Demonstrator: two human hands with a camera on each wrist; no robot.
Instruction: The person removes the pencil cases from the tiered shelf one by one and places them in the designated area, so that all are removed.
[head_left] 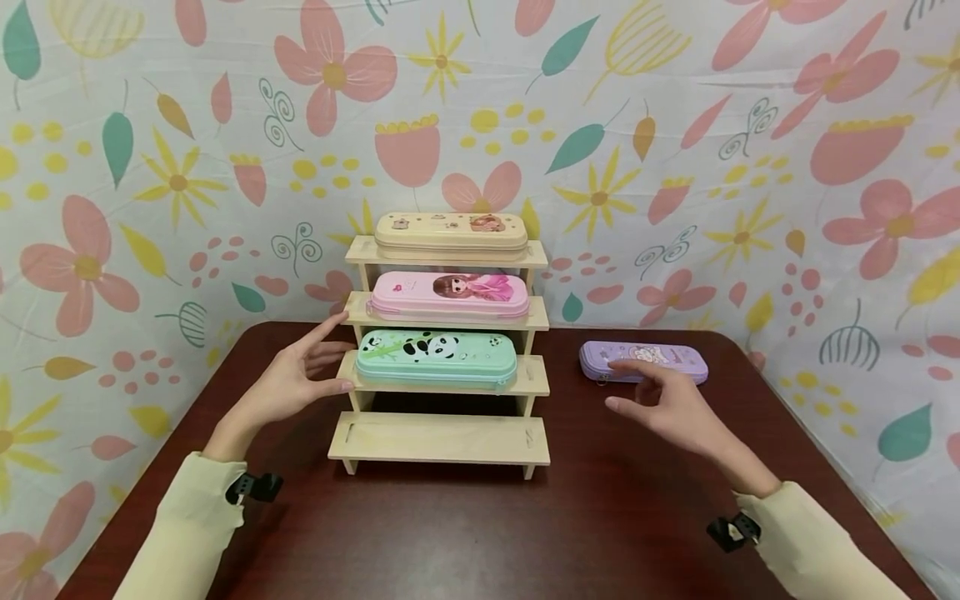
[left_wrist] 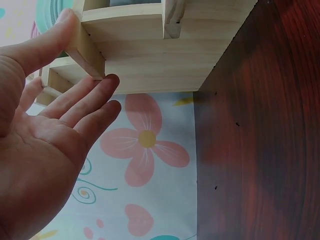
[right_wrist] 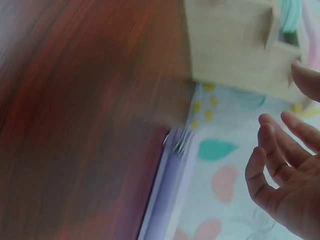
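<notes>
Right of the wooden rack (head_left: 439,437), the purple case (head_left: 654,352) likely needed pinching centrally by your parted, empty right grip (head_left: 669,407), your empty left grip (head_left: 291,375) splayed beside the wooden rack.

On the table (head_left: 442,533), before the cloth (head_left: 247,75), stands a rack (head_left: 441,437) — first case (head_left: 452,236) at its top, second case (head_left: 450,296) below, third case (head_left: 437,360) lower again. To its right lies a fourth case (head_left: 643,352) — right hand (head_left: 671,410) near it, left hand (head_left: 288,379) beside the rack.
</notes>
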